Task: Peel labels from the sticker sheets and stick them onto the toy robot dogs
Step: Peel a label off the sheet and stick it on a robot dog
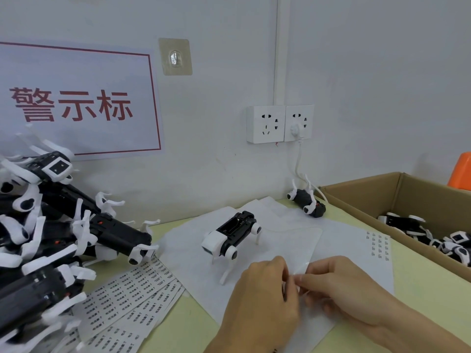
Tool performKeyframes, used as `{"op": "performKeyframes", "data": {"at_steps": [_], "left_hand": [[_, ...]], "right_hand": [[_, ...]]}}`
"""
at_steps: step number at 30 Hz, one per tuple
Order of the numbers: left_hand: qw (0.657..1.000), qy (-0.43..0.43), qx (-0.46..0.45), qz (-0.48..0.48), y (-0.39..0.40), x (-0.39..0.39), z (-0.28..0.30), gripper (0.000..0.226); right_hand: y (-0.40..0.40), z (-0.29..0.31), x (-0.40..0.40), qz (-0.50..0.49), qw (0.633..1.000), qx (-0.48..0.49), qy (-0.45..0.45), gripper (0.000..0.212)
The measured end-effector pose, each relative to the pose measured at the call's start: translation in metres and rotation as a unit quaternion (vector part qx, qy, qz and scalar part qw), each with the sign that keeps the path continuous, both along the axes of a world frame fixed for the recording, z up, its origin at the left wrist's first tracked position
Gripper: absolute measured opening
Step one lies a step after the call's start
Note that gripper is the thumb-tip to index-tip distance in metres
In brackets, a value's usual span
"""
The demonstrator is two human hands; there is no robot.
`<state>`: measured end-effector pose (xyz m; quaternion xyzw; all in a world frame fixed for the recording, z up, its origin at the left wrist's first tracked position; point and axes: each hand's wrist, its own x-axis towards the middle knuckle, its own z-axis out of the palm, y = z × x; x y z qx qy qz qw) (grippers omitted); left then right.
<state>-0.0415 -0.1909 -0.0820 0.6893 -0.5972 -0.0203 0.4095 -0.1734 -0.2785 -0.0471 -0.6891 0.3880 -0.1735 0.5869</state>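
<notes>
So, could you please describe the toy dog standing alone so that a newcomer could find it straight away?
Start at the double wall socket and drop down to the white paper sheets on the table. The toy robot dog stands there on its legs, just beyond the hands. Unlike the heaped dogs at left and the dog lying by the cardboard box, it stands upright and alone.

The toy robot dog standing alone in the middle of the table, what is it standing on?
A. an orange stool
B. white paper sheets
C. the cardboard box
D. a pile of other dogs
B: the toy robot dog stands upright with its legs on white paper sheets spread on the table, apart from the pile of dogs and outside the cardboard box.
</notes>
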Motion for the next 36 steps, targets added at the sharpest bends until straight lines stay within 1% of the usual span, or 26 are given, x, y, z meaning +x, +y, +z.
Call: {"op": "performKeyframes", "data": {"at_steps": [5,9,12,21,25,32,34,36], "left_hand": [[0.995,0.098,-0.002,0.007,-0.0057,-0.0034,-0.006,0.017],[0.992,0.123,-0.018,-0.009,-0.0053,-0.0025,-0.0065,0.019],[0.989,0.144,-0.025,-0.021,-0.0054,-0.0005,-0.0057,0.022],[0.992,0.122,-0.002,-0.023,-0.0064,0.0003,-0.0075,0.027],[0.993,0.116,0.003,-0.026,-0.0051,0.0,-0.0064,0.031],[0.995,0.102,0.002,-0.019,-0.0043,-0.0004,-0.007,0.031],[0.994,0.112,0.001,-0.015,-0.0046,0.0002,-0.007,0.029],[0.99,0.139,-0.002,-0.013,-0.0053,0.0015,-0.0065,0.027]], "right_hand": [[0.0006,-0.0028,0.0021,-0.015,0.999,-0.045,0.007,0.027],[0.0017,-0.0012,0.0021,-0.004,0.999,-0.049,-0.01,0.027],[0.0031,0.0014,0.0012,0.004,0.998,-0.059,-0.006,0.026],[0.0043,0.0022,0.0022,-0.009,0.996,-0.094,0.01,0.027],[0.0053,0.0025,0.0028,-0.016,0.995,-0.096,0.015,0.029],[0.0072,0.0024,0.0033,-0.022,0.995,-0.097,0.019,0.029],[0.0076,0.0025,0.0035,-0.023,0.995,-0.096,0.02,0.029],[0.0079,0.0029,0.004,-0.024,0.995,-0.093,0.021,0.029]]}}
